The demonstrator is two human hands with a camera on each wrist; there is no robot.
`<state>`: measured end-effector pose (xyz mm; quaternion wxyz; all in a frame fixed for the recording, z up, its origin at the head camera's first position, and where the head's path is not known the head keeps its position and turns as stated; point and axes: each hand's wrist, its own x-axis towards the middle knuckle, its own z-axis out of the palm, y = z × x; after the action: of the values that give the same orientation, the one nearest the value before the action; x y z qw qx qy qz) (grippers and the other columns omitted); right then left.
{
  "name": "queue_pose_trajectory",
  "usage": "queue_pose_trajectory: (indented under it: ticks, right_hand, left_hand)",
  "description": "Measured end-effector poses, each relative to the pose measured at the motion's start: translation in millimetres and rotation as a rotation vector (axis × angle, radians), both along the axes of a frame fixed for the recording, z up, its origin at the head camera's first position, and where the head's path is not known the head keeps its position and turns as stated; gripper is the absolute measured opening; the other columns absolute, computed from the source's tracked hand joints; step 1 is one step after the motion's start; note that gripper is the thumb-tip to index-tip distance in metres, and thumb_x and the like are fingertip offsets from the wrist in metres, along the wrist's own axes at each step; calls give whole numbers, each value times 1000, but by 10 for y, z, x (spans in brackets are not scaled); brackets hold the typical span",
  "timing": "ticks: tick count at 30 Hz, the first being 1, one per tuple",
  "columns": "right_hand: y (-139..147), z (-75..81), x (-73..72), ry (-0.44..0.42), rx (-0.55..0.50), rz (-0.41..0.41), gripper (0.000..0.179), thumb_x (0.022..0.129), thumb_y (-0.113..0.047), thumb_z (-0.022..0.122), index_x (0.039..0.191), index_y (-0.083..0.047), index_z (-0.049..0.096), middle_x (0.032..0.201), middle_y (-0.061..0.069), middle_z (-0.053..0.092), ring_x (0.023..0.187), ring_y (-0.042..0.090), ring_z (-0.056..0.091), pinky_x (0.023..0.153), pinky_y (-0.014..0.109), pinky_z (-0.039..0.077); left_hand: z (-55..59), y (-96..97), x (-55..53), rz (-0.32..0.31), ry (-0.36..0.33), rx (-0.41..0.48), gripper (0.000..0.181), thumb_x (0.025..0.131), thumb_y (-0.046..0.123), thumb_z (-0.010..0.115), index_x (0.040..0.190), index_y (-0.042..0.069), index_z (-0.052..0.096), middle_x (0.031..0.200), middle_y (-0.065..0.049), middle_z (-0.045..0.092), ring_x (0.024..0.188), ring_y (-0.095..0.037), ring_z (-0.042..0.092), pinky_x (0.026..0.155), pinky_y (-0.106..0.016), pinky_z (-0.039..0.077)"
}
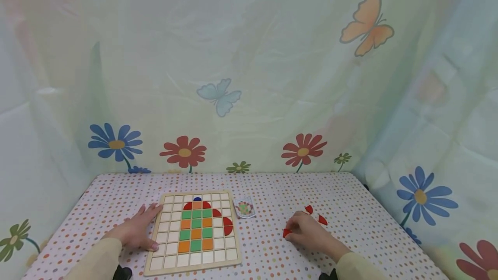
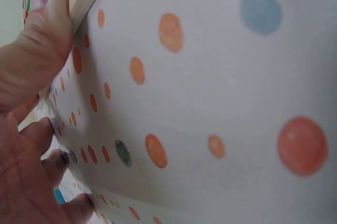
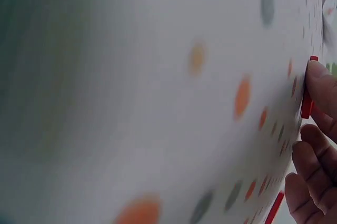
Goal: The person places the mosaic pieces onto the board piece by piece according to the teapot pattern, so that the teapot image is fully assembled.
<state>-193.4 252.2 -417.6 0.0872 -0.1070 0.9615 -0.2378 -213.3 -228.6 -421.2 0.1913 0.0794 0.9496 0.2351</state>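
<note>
A wooden grid board (image 1: 194, 269) lies left of the table's middle, with green, orange, red and blue tiles set in its cells. My left hand (image 1: 136, 228) rests at the board's left edge, thumb on the frame and fingers spread on the cloth. To the right of the board, my right hand (image 1: 311, 233) pinches a red tile (image 1: 286, 232) between thumb and finger, close to the tabletop. In the right wrist view the red tile (image 3: 307, 95) shows edge-on beside the thumb. Two red quarter-round tiles (image 1: 322, 220) lie just beyond that hand.
A small picture card (image 1: 244, 208) lies against the board's right side, showing a coloured pattern. The dotted tablecloth (image 1: 268, 189) covers the table. A printed curtain (image 1: 249, 55) with flowers and butterflies hangs behind and at both sides.
</note>
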Motion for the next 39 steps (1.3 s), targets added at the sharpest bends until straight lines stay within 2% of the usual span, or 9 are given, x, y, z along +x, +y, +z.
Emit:
queue_pose_trajectory:
  ticks: [7, 13, 17, 20, 22, 24, 29, 36, 39]
  right_hand:
    - [-269, 46, 70, 30, 40, 151, 14, 87, -24, 82, 87, -17, 71, 93, -5, 58, 81, 7, 50, 70, 26, 48]
    - [-615, 125, 82, 27, -14, 242, 12, 89, -26, 80, 92, -18, 71, 97, -9, 59, 87, 5, 54, 74, 25, 51]
    - [-935, 128, 61, 28, -26, 315, 12, 90, -26, 80, 95, -19, 72, 98, -11, 60, 86, 1, 53, 74, 22, 52]
    - [-1163, 112, 63, 51, -1, 361, 12, 90, -27, 80, 95, -19, 72, 98, -12, 58, 85, -2, 49, 72, 19, 50]
    - [-1294, 101, 67, 78, 29, 383, 13, 90, -28, 80, 94, -18, 72, 97, -12, 58, 85, -2, 47, 72, 17, 49]
    - [-1405, 88, 65, 101, 61, 392, 14, 90, -29, 81, 92, -18, 72, 94, -13, 57, 82, -2, 45, 70, 16, 47]
    - [-1578, 55, 47, 115, 106, 387, 13, 89, -27, 82, 90, -18, 73, 88, -14, 55, 79, -2, 44, 70, 14, 46]
    - [-1650, 39, 19, 64, 43, 362, 11, 87, -23, 83, 89, -16, 75, 90, -13, 57, 81, -3, 47, 72, 14, 49]
    - [-1663, 39, 7, 37, 8, 341, 11, 86, -22, 84, 88, -15, 75, 89, -12, 57, 81, -3, 48, 73, 15, 50]
  left_hand:
    - [15, 5, 20, 4, -1, 0, 109, 71, 27, 92, 156, -2, 31, 163, -36, 17, 150, -61, 5, 112, -84, 14]
    - [-4, -6, -14, 4, 1, -5, 110, 71, 28, 92, 157, -2, 31, 163, -36, 17, 150, -61, 5, 112, -84, 13]
    - [-112, -63, -100, 17, -17, 13, 115, 68, 32, 93, 158, 1, 29, 165, -34, 15, 151, -59, 3, 112, -85, 11]
    - [-233, -111, -160, 31, -26, 30, 121, 63, 36, 95, 159, 3, 29, 166, -33, 15, 152, -58, 2, 111, -85, 10]
    - [-274, -123, -177, 33, -27, 33, 122, 61, 39, 95, 159, 4, 30, 166, -32, 16, 152, -58, 2, 111, -85, 10]
    - [-254, -107, -157, 34, -22, 29, 122, 62, 39, 95, 159, 4, 30, 166, -32, 17, 152, -58, 3, 111, -85, 11]
    - [-72, 0, -54, 19, -15, -9, 112, 69, 31, 93, 158, 1, 31, 164, -35, 18, 151, -60, 6, 112, -84, 14]
    - [-277, -94, -175, 34, -14, 5, 122, 61, 39, 95, 159, 4, 30, 166, -31, 18, 152, -58, 6, 111, -85, 13]
    - [-212, -69, -141, 39, -27, 0, 118, 65, 35, 94, 159, 4, 29, 167, -30, 17, 153, -57, 4, 112, -84, 13]
